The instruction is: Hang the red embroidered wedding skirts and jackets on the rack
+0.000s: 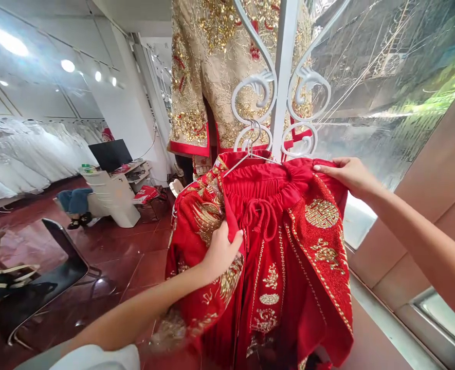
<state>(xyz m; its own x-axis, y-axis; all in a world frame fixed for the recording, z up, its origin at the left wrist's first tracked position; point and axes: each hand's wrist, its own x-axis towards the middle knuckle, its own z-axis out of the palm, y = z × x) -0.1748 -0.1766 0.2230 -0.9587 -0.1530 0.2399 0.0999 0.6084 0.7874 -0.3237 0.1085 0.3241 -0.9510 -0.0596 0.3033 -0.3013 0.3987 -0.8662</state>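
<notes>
A red jacket (pixel 196 221) with gold embroidery hangs on a wire hanger (pixel 237 163), hooked on the white scroll-work rack. Inside its front shows a red skirt (pixel 268 277) with a gathered waistband and a cord tied in a bow (pixel 264 216). My left hand (pixel 220 252) is closed on the front edge of the jacket, thumb up, pinching the cloth. At the upper right, my right hand (pixel 348 177) grips the top edge of the red cloth near the hanger's end, thumb on top and fingers partly hidden behind.
Behind the rack (pixel 285 61) hangs a cream-and-gold beaded jacket (pixel 227 77). A window (pixel 366 103) is at the right. A black chair (pixel 65 267), a desk (pixel 113 195) with a monitor (pixel 110 153), a seated person's legs (pixel 75 201) and white gowns (pixel 22 154) are on the left.
</notes>
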